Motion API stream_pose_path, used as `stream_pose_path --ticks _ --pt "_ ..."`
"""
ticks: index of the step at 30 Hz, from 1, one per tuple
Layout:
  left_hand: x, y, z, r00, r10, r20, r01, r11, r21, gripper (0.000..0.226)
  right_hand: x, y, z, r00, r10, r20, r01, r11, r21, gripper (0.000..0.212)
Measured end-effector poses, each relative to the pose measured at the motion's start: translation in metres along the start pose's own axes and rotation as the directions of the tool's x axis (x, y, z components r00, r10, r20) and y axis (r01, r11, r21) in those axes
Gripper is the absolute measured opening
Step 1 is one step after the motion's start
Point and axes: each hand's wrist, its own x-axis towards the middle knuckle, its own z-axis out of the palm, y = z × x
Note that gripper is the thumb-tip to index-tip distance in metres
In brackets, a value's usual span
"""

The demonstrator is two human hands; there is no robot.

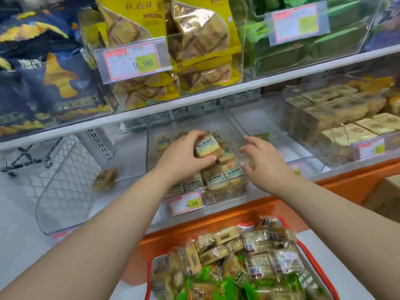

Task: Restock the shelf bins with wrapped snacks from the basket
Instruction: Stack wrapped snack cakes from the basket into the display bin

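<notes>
Head view: the left hand (184,154) has its fingers curled around a beige wrapped snack cake (207,146) above the clear acrylic shelf bin (227,191); the right hand (263,159) hovers beside it, fingers spread. Released carelessly, the cake may topple off the stacked packets.

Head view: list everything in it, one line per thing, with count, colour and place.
Wrapped snacks: several, tan, centre clear bin.
Centre bin: one, clear, lower shelf.
Basket: one, red, bottom, full of tan and green packs.
Loose snack: one, tan, left bin.
Yellow bags: several, upper shelf.
Dark blue bags: several, upper left.
Green packs: several, upper right.
Beige packs: many, right bin.
Left hand: grips a snack.
Right hand: fingers spread, holding nothing.
</notes>
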Motion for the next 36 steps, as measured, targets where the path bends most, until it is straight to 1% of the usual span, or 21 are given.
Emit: stream_pose_path --ticks 1,2,4,7,10,12,16,22,26,29,31,34,36 --pt "0.015 -0.005 0.007 0.999 -0.029 0.019 0.029 0.999 0.015 0.073 -0.002 0.002 0.006 0.997 0.021 0.077 -0.018 0.999 -0.032 0.037" --pt "0.030 -0.010 0.015 0.998 -0.047 0.043 0.046 0.998 0.034 0.073 -0.003 0.002 0.009 0.993 0.025 0.112 -0.020 0.999 -0.040 0.039" --pt "0.057 -0.019 0.032 0.997 -0.051 0.054 0.047 0.996 0.080 0.071 -0.004 0.002 0.010 0.995 0.021 0.098 -0.019 1.000 -0.016 0.041" --pt "0.087 -0.029 0.049 0.997 -0.073 0.003 0.072 0.982 0.176 0.063 -0.004 0.004 0.008 0.996 0.008 0.094 -0.007 1.000 -0.013 0.045" --pt "0.104 -0.038 0.061 0.993 -0.110 0.043 0.094 0.956 0.277 0.054 -0.005 0.009 0.006 0.993 -0.020 0.115 0.016 0.999 0.035 0.049" --pt "0.109 -0.044 0.065 0.992 -0.114 0.063 0.089 0.947 0.309 0.050 -0.005 0.012 0.004 0.991 -0.023 0.133 0.015 0.998 0.056 0.052" --pt "0.112 -0.051 0.062 0.991 -0.116 0.068 0.080 0.918 0.389 0.053 -0.007 0.014 0.004 0.991 -0.026 0.133 0.016 0.997 0.072 0.052" --pt "0.107 -0.055 0.062 0.993 -0.081 0.091 0.037 0.914 0.404 0.056 -0.007 0.013 0.005 0.993 -0.033 0.115 0.024 0.997 0.079 0.052" --pt "0.105 -0.053 0.060 0.982 -0.144 0.120 0.093 0.929 0.358 0.058 -0.008 0.013 0.004 0.990 -0.035 0.139 0.020 0.994 0.111 0.053" --pt "0.095 -0.044 0.056 0.976 -0.197 0.099 0.165 0.951 0.259 0.063 -0.010 0.010 -0.003 0.995 -0.032 0.097 0.005 0.963 0.270 0.051" --pt "0.080 -0.031 0.053 0.977 -0.204 0.054 0.192 0.966 0.175 0.061 -0.014 0.006 -0.011 0.999 -0.025 0.043 0.010 0.945 0.326 0.048" --pt "0.039 -0.006 0.048 0.987 -0.162 0.012 0.162 0.987 0.024 0.047 -0.026 0.002 -0.025 1.000 -0.020 0.019 0.013 0.952 0.307 0.044" --pt "0.006 0.008 0.049 0.997 -0.072 -0.032 0.073 0.997 0.008 0.042 -0.039 0.002 -0.032 0.999 -0.025 0.040 0.014 0.962 0.272 0.041"
